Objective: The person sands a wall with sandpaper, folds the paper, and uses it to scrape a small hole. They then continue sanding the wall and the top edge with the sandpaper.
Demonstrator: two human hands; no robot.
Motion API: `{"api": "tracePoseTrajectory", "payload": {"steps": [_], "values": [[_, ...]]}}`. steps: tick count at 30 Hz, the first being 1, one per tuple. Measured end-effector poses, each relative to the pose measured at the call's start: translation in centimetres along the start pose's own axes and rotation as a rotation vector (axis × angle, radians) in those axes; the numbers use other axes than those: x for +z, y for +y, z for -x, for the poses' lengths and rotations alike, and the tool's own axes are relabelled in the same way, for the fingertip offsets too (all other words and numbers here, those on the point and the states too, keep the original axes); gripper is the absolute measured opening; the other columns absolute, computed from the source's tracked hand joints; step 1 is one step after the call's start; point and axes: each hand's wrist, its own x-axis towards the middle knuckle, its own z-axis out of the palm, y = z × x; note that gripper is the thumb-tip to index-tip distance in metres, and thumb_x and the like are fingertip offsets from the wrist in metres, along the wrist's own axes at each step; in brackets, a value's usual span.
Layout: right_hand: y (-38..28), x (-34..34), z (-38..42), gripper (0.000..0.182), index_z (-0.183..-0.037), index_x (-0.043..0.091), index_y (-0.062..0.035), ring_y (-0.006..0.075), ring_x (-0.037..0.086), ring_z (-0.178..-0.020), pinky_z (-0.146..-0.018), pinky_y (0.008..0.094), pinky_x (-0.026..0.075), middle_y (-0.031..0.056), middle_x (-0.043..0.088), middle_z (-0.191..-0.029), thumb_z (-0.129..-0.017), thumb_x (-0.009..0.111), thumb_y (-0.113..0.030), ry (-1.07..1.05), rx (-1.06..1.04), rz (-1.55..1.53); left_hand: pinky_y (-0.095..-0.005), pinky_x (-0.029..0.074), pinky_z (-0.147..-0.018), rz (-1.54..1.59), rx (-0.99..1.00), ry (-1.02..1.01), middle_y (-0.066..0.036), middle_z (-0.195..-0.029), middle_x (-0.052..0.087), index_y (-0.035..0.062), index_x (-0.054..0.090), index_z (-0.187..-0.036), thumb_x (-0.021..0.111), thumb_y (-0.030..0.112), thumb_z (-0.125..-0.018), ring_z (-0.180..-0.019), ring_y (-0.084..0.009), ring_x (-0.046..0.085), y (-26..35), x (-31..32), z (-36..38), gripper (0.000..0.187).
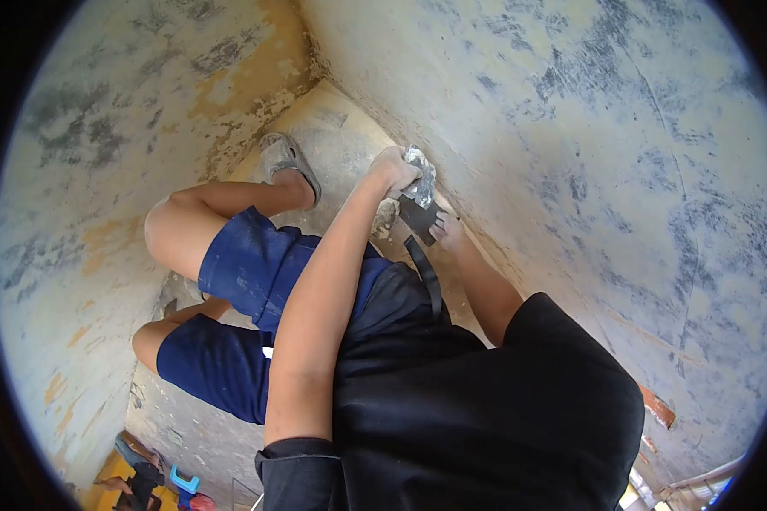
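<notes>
My left hand is closed around a grey-and-white crusted piece, close to the base of the right-hand wall. What kind of tool or lump it is, I cannot tell. Just below it, my right hand has its fingers curled at the edge of a dark flat plate, which looks like a scraper blade. The two hands are close together, and the crusted piece overlaps the upper end of the plate in this view. A pale lump shows behind the plate on the floor side.
Patchy, peeling walls meet in a corner at the top. My bent legs in blue shorts and a grey clog occupy the dusty floor. At the lower left are another person's legs and a light-blue plastic item.
</notes>
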Motion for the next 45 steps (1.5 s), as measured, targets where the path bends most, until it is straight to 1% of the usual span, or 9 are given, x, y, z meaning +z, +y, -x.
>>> {"api": "tracePoseTrajectory", "payload": {"steps": [6, 9, 11, 19, 29, 34, 37, 41, 45], "values": [[2.0, -2.6, -4.4, 0.049, -0.141, 0.060, -0.0076, 0.0281, 0.069, -0.115, -0.102, 0.0407, 0.053, 0.0117, 0.072, -0.129, -0.098, 0.072, -0.026, 0.083, -0.008, 0.162, -0.0383, 0.056, -0.096, 0.510, 0.017, -0.085, -0.020, -0.112, 0.078, -0.0009, 0.076, -0.114, 0.082, 0.023, -0.078, -0.103, -0.0299, 0.075, -4.0, 0.7, -1.3, 0.044], [2.7, -5.1, -5.6, 0.047, -0.139, 0.061, -0.0073, 0.0285, 0.069, -0.115, -0.101, 0.0407, 0.053, 0.0120, 0.072, -0.127, -0.098, 0.072, -0.026, 0.139, -0.060, 0.370, -0.0337, 0.059, -0.082, 0.359, -0.006, 0.001, -0.014, -0.102, 0.077, -0.0059, 0.071, -0.120, 0.077, 0.009, -0.090, -0.089, -0.0194, 0.073, -4.3, 0.7, -0.9, 0.034], [2.5, -5.6, -6.9, 0.045, -0.138, 0.063, -0.0070, 0.0288, 0.069, -0.114, -0.101, 0.0407, 0.053, 0.0122, 0.073, -0.126, -0.098, 0.072, -0.026, 0.168, -0.103, 0.503, -0.0388, 0.055, -0.100, 0.252, -0.053, 0.025, -0.021, -0.116, 0.076, 0.0013, 0.074, -0.123, 0.081, 0.023, -0.079, -0.111, -0.0335, 0.073, -4.4, 0.7, -0.2, 0.049], [3.2, -1.9, -9.3, 0.041, -0.133, 0.067, -0.0060, 0.0299, 0.071, -0.113, -0.100, 0.0408, 0.053, 0.0129, 0.075, -0.121, -0.098, 0.072, -0.026, 0.308, -0.295, 0.922, -0.0418, 0.053, -0.106, -0.004, -0.086, 0.039, -0.025, -0.126, 0.072, 0.0033, 0.072, -0.128, 0.075, 0.026, -0.080, -0.121, -0.0385, 0.068, -2.8, -0.4, 1.3, 0.053], [0.9, 3.0, -1.5, 0.045, -0.123, 0.068, 0.0055, 0.0300, 0.072, -0.100, -0.089, 0.0405, 0.054, 0.0186, 0.076, -0.109, -0.087, 0.084, -0.016, 0.423, -0.309, 0.610, -0.0441, 0.055, -0.103, -0.139, -0.150, 0.224, -0.028, -0.126, 0.071, -0.0018, 0.073, -0.120, 0.070, 0.016, -0.085, -0.120, -0.0412, 0.068, -2.6, -1.7, 1.9, 0.040], [-2.4, 7.1, 8.2, 0.035, -0.117, 0.067, 0.0048, 0.0419, 0.069, -0.099, -0.088, 0.0465, 0.054, 0.0233, 0.071, -0.104, -0.085, 0.076, -0.004, 0.272, -1.326, 0.776, -0.0449, 0.057, -0.098, -0.024, -0.217, 0.429, -0.026, -0.118, 0.074, -0.0006, 0.074, -0.115, 0.070, 0.015, -0.085, -0.113, -0.0408, 0.071, -1.7, -3.5, 3.1, 0.033], [-5.7, 9.8, 12.4, 0.027, -0.116, 0.068, 0.0015, 0.0342, 0.069, -0.090, -0.083, 0.0418, 0.054, 0.0201, 0.071, -0.097, -0.088, 0.071, 0.001, 0.201, -1.708, 0.841, -0.0454, 0.058, -0.095, 0.052, -0.190, 0.626, -0.026, -0.113, 0.075, 0.0001, 0.074, -0.110, 0.070, 0.014, -0.084, -0.109, -0.0413, 0.072, -1.1, -6.0, 3.4, 0.030], [-9.1, 15.3, 17.8, 0.017, -0.109, 0.068, 0.0022, 0.0432, 0.068, -0.096, -0.084, 0.0446, 0.053, 0.0241, 0.070, -0.104, -0.095, 0.064, -0.005, -0.043, -1.749, 0.658, -0.0466, 0.058, -0.095, 0.189, -0.140, 0.812, -0.026, -0.110, 0.075, 0.0002, 0.074, -0.109, 0.070, 0.013, -0.082, -0.107, -0.0423, 0.072, -0.8, -11.7, 4.9, 0.030], [-12.8, 21.5, 23.3, 0.013, -0.110, 0.067, 0.0003, 0.0320, 0.068, -0.081, -0.081, 0.0378, 0.053, 0.0168, 0.068, -0.090, -0.098, 0.064, -0.005, -0.039, -1.481, 0.652, -0.0470, 0.057, -0.096, 0.235, -0.097, 0.910, -0.025, -0.108, 0.075, 0.0001, 0.074, -0.108, 0.069, 0.013, -0.082, -0.106, -0.0425, 0.072, -1.8, -17.7, 7.5, 0.030]]}}
